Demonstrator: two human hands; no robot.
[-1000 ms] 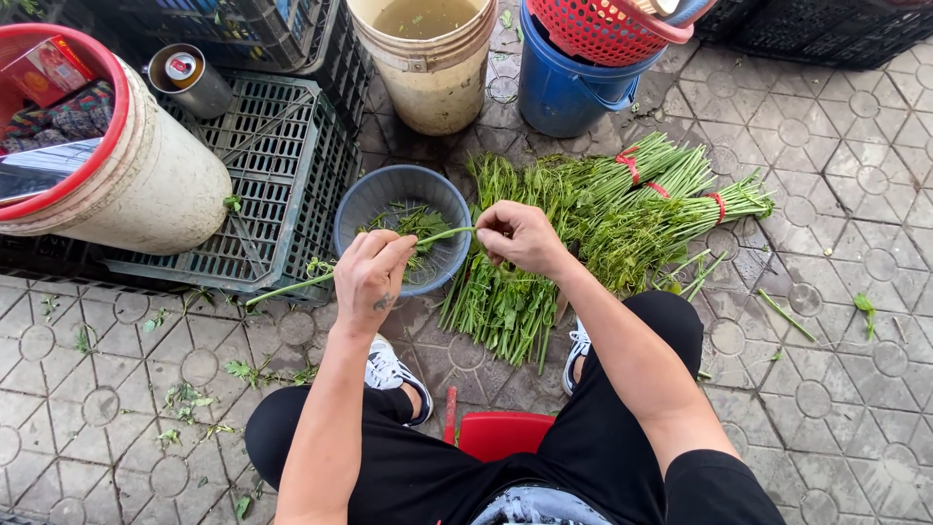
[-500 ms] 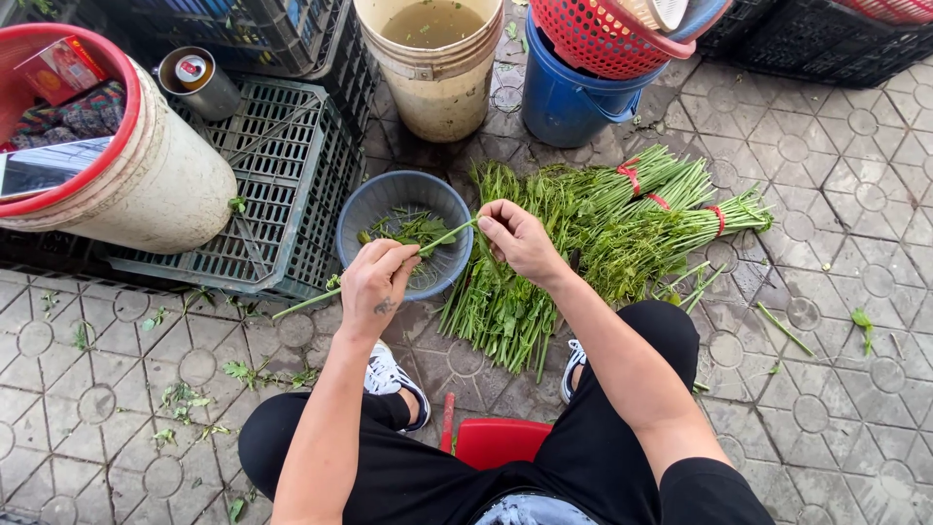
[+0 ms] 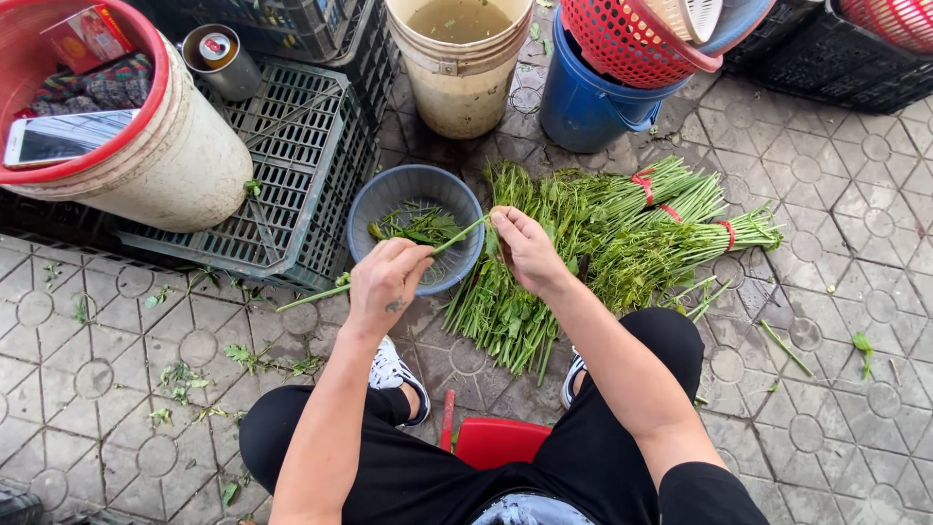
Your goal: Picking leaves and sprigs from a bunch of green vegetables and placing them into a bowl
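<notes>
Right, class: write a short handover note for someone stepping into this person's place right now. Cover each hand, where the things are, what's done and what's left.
Left hand: pinches a long green stem near its middle, low end pointing down-left over the floor.
Right hand: fingertips grip the same stem's top end, over the edge of the grey bowl.
Things: the bowl holds a small heap of picked leaves. A loose pile of greens lies right of the bowl; three bundles with red ties lie beyond it.
Done: some leaves are in the bowl.
Left: the held stem, the loose pile, and the tied bundles.
</notes>
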